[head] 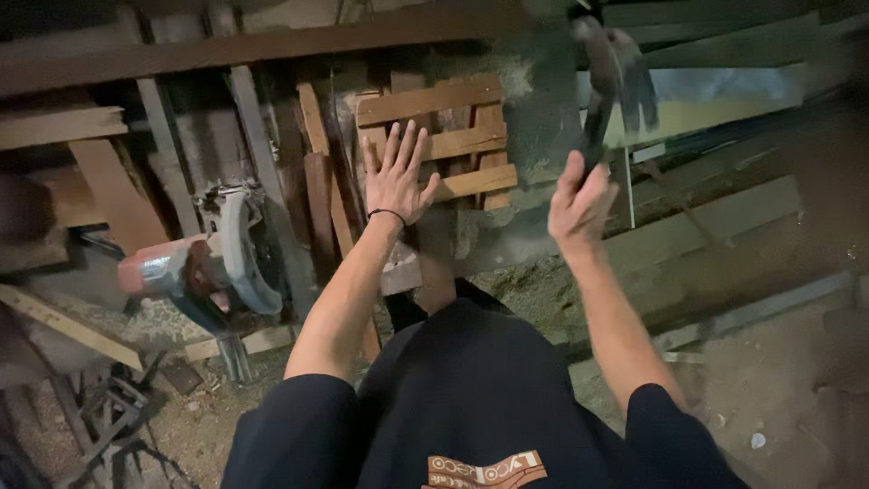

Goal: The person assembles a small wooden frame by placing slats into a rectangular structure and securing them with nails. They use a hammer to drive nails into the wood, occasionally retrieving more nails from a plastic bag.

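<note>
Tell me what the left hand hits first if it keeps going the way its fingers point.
The left hand points up the picture at the small wooden slat frame; it seems already over its slats, so those likely come first, though depth is unclear.

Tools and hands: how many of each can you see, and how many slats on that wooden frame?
Hands: 2, left flat on the frame, right gripping the hammer
Hammers: 1
Saws: 1
Frame slats lying crosswise: 3
Total: 7
</note>
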